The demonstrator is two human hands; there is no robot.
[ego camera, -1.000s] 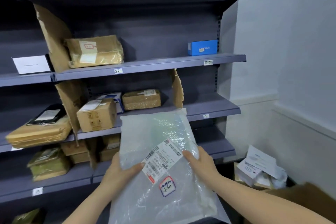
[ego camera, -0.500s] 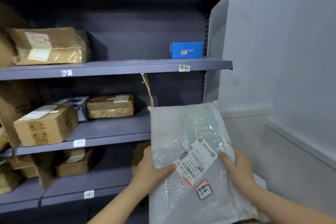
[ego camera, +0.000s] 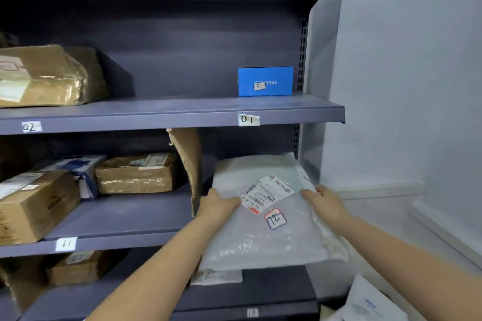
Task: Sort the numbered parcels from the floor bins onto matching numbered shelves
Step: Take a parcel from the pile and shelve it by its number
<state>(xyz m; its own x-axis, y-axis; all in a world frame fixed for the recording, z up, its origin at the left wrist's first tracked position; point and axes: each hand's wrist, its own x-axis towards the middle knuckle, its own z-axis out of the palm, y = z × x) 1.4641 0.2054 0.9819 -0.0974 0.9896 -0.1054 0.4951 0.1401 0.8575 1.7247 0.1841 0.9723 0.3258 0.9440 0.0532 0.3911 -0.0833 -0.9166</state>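
Grey shelf [ego camera: 125, 216], white wall [ego camera: 407, 86] alongside

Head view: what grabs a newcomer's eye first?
The big bubble-wrap parcel marked 12, held at its sides by the left hand and right hand, lying partly on the middle shelf right of a cardboard divider. Next, the bright blue box tagged 01 on the shelf above, over its 01 label. Brown parcels sit left of the divider.
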